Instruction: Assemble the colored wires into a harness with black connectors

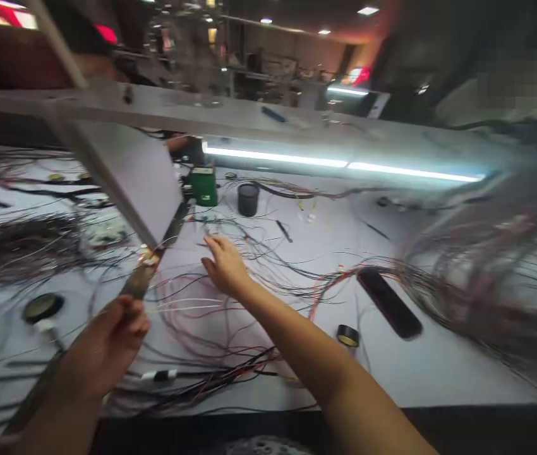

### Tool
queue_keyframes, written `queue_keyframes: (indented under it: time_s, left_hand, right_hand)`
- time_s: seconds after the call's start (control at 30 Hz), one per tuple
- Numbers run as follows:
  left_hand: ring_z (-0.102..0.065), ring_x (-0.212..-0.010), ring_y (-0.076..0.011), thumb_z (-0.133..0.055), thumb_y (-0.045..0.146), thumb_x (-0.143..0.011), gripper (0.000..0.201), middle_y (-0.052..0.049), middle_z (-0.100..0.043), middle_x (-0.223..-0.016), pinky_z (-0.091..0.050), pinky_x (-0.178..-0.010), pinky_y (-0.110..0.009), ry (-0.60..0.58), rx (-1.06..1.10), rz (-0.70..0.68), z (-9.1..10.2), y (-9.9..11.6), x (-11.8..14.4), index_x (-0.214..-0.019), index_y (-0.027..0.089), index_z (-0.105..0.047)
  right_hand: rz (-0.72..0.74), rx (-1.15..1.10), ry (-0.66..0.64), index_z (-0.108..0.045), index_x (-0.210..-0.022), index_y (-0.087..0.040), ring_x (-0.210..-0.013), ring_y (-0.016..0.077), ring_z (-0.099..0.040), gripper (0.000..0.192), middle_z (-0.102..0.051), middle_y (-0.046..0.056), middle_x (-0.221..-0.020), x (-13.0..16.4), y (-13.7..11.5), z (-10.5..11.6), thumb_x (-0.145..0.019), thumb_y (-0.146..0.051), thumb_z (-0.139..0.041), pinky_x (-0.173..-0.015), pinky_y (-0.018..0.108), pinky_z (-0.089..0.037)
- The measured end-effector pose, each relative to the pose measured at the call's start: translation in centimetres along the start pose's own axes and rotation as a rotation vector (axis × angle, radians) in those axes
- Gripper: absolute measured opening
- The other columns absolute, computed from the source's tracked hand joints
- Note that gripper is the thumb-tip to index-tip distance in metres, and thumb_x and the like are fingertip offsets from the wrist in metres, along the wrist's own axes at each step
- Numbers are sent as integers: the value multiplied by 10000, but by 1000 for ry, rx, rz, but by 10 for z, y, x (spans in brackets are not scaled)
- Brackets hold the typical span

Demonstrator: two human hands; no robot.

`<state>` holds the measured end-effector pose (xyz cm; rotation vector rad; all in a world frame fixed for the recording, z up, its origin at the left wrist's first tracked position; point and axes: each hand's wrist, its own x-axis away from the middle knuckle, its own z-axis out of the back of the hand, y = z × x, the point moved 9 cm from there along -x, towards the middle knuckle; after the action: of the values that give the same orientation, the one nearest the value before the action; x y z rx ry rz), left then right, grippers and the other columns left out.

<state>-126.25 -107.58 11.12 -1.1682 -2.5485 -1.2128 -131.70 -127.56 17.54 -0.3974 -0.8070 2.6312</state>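
My left hand (107,347) is at the lower left, its fingers curled in a pinch. Thin white wires (187,304) run rightward from its fingertips; the exact grip is blurred. Further forward, near the middle of the table, my right hand (225,266) reaches out with thumb and index finger apart. Nothing shows between those fingers. Loose dark and teal wires (259,243) lie close to and beyond it. Under and in front of both hands spreads a bundle of red and black wires (230,373), with a black-and-white connector (158,375) beside it.
A slanted white divider (131,170) stands at left. Behind are a green box (203,187) and black cup (248,200). Tape rolls (43,308) (348,335) and a dark oblong object (389,303) lie around. Wire bundles (477,284) crowd the right; a shelf (249,117) crosses above.
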Motion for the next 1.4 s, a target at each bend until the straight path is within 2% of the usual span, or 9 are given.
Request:
queue_keyframes:
  time_s: [0.1,0.2,0.43,0.6,0.8,1.0,1.1,1.23,1.4]
  left_hand:
    - [-527,-531,-68,-399,84,-921,294,-19,-639,-730,-508,-543,-193,-22,92,-125,10,12,7,-786,158,-649]
    - [-555,-574,-59,-563,99,-864,101,-25,-626,-764,-517,-584,-175,-42,179,-150,32,23,14,-857,138,-656]
    - [-631,-679,-74,-560,68,-863,201,-69,-667,-869,-551,-692,-182,43,152,-131,100,44,57,-1044,98,-640]
    - [-654,-777,-104,-581,138,-871,289,-124,-664,-1106,-547,-790,-242,20,53,-84,117,41,77,-1157,108,-610]
    - [-619,-753,-120,-676,329,-816,324,-77,-663,-1027,-497,-755,-264,66,-327,-172,138,41,81,-1085,151,-651]
    - [-560,-1086,-252,-555,207,-854,318,-117,-606,-1206,-418,-970,-417,-61,-1318,-495,123,12,80,-1161,175,-629]
    - [-478,-1214,-263,-536,146,-850,297,-111,-557,-1297,-322,-1071,-457,-106,-1553,-625,113,-2,81,-1126,191,-636]
    - [-518,-1136,-243,-578,187,-843,180,-103,-588,-1229,-387,-997,-404,-63,-1355,-587,113,8,86,-999,191,-667]
    - [-541,-683,-119,-684,365,-802,303,-28,-630,-823,-439,-673,-256,-51,-616,-175,113,3,90,-1040,177,-678]
  right_hand:
    - [218,-156,-249,-477,-1344,-205,-1059,194,-570,412,-618,78,-1187,32,-49,-27,-952,-331,-454,-916,318,-411]
    - [293,-142,-537,-437,-1383,-241,-794,171,-619,488,-685,33,-973,64,-75,-59,-918,-376,-503,-720,293,-441]
    - [322,16,-605,-537,-1301,-212,-679,171,-588,414,-657,13,-753,74,-118,-91,-912,-327,-455,-618,279,-392]
    - [404,-41,-700,-604,-1223,-238,-757,172,-606,349,-698,35,-894,68,-161,-126,-907,-303,-474,-657,276,-410]
    - [465,-114,-702,-677,-1025,-236,-747,148,-585,254,-687,6,-827,53,-200,-143,-925,-291,-450,-666,261,-395]
    - [398,-203,-626,-663,-842,-195,-632,119,-497,212,-597,-16,-681,51,-201,-130,-883,-294,-480,-584,250,-357]
    - [335,-278,-599,-664,-821,-191,-607,113,-469,229,-562,-20,-654,59,-187,-127,-874,-332,-491,-572,251,-353]
    - [143,-392,-520,-662,-924,-203,-543,106,-396,272,-462,-47,-595,65,-152,-122,-851,-435,-539,-528,249,-327]
    - [13,-482,-486,-654,-849,-195,-512,95,-341,273,-355,-66,-562,80,-122,-116,-826,-459,-587,-486,240,-293]
